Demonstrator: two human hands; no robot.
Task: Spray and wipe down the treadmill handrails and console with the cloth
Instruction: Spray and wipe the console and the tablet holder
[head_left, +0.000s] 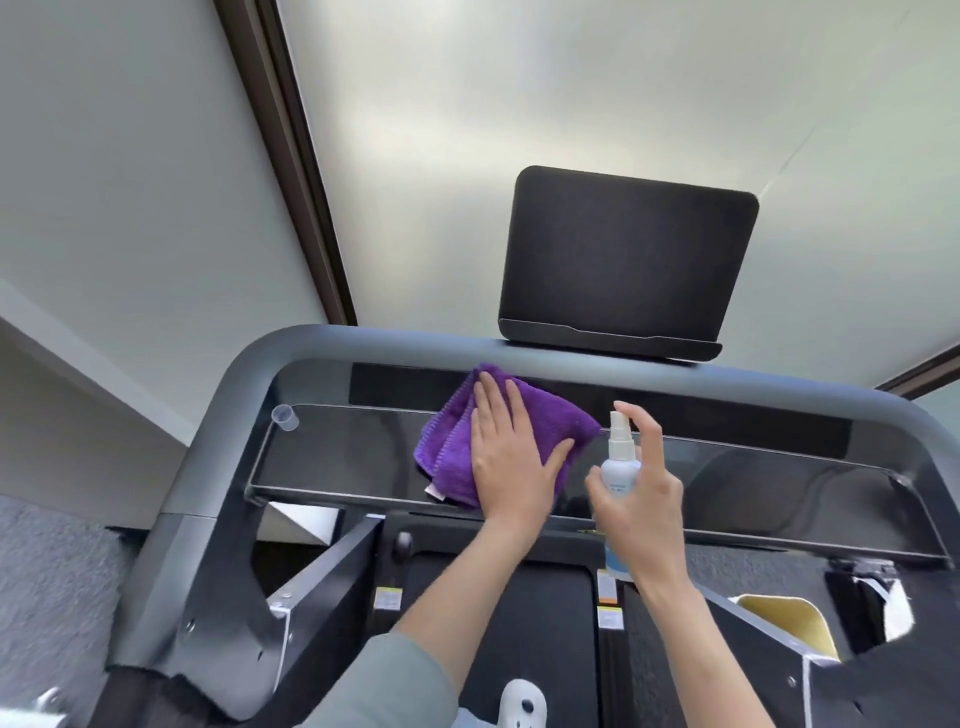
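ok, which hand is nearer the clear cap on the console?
Left. The left hand presses the cloth just right of the cap; the right hand grips the spray bottle farther right.

**Bare hands, one grey-green sleeve**

The person's left hand (511, 457) and right hand (641, 499) are both bare, with no gloves, rings or watch to be seen. The left forearm is uncovered up to a muted grey-green sleeve (384, 686), loose and plain, pushed back toward the elbow. The right forearm is bare for its whole visible length, down to the picture's lower edge.
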